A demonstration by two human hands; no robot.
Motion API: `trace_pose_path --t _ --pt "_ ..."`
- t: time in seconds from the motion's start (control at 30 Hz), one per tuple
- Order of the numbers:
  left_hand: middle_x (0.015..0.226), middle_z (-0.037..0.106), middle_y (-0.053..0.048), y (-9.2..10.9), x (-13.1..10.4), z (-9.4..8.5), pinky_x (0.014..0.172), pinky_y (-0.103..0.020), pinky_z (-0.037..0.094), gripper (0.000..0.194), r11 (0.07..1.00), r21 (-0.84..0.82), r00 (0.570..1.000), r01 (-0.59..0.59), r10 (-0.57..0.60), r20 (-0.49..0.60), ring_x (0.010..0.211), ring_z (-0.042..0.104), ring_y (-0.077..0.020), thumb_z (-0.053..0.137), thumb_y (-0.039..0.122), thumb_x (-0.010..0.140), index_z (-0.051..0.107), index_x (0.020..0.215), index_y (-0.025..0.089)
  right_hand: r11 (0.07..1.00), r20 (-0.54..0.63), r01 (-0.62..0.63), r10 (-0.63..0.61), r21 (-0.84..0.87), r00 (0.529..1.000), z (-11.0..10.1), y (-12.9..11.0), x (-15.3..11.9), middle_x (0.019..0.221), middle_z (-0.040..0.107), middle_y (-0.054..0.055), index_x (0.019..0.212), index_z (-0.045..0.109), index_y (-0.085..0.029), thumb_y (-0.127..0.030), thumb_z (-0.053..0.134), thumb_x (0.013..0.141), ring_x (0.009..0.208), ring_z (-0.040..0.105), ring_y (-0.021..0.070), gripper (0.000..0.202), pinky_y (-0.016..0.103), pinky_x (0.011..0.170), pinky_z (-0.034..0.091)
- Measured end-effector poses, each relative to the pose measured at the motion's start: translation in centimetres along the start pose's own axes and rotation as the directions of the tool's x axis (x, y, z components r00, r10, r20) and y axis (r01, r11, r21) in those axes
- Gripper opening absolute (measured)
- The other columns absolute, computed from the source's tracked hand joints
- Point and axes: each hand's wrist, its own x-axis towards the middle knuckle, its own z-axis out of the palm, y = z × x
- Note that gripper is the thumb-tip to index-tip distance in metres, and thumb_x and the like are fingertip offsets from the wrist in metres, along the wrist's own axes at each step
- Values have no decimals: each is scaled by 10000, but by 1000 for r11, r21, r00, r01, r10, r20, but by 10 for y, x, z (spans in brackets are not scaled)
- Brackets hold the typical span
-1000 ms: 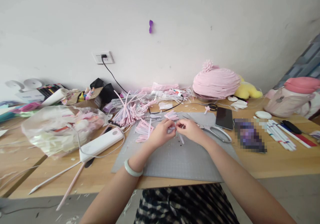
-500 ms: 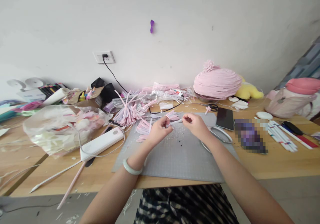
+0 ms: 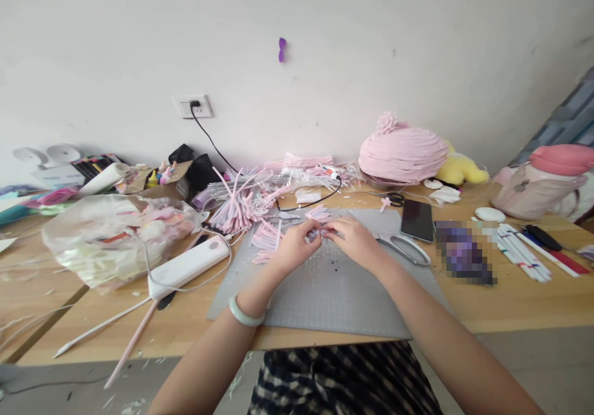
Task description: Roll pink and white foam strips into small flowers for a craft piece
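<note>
Over the grey cutting mat (image 3: 334,307), my left hand (image 3: 297,246) is closed, with thumb and fingers pinching a small pale lilac piece of pipe cleaner (image 3: 316,234). My right hand (image 3: 356,240) meets it from the right, its fingertips pinched at the same piece and partly hiding it. Short pink and lilac pipe cleaner lengths (image 3: 264,242) lie left of my left hand. Another small bunch of cut pipe cleaners (image 3: 319,213) rests just behind my fingers. Grey-handled scissors (image 3: 411,251) lie on the mat's right side, partly behind my right forearm.
A white power strip (image 3: 190,268) and a clear plastic bag (image 3: 116,235) lie left. Behind are bundled pipe cleaners (image 3: 236,205) and a black cable (image 3: 309,208). On the right are a phone (image 3: 416,220), white pens (image 3: 524,251) and a pink fuzzy dome (image 3: 403,155).
My right hand has moved left, closing the gap to my left hand. The lilac strip stretched between them before is now mostly hidden by the fingers.
</note>
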Motion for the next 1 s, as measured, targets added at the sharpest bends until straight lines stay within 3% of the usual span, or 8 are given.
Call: trace_pose_path --t 0.13,0.53,0.73,0.83,1.0 --pt "650 537 26 1 0 1 596 -217 371 89 1000 -5 1000 12 -12 -13 617 478 -118 484 202 707 544 764 170 999 2 -47 47 7 999 1 2 0 812 665 55 777 657 -171 -114 557 789 807 591 174 116 300 736 442" --pt "564 405 70 3 0 2 546 -195 322 36 991 -122 998 46 -52 -45 549 389 -83 471 156 642 448 658 179 986 -103 -161 156 -42 982 0 7 4 740 644 45 675 614 -173 -59 563 742 740 570 166 141 277 682 424" --pt "564 394 73 7 0 0 539 -198 312 50 980 -180 995 89 -95 -22 544 374 -77 483 154 627 446 652 177 984 -143 -164 152 -72 978 -2 7 5 732 649 45 656 606 -180 -44 556 735 738 569 167 166 269 676 415" --pt "560 377 76 8 0 0 511 -192 298 60 951 -285 991 117 -129 -24 527 357 -69 497 168 639 441 660 176 981 -166 -168 150 -96 975 -4 6 6 725 655 52 648 610 -177 -51 559 734 739 573 173 161 275 682 408" --pt "563 491 59 5 3 0 514 -202 360 130 814 -542 977 211 -179 113 503 444 -71 544 264 701 456 727 171 974 -16 -221 221 -40 975 -10 6 3 744 687 48 733 659 -185 -105 542 757 723 609 180 143 306 714 426"
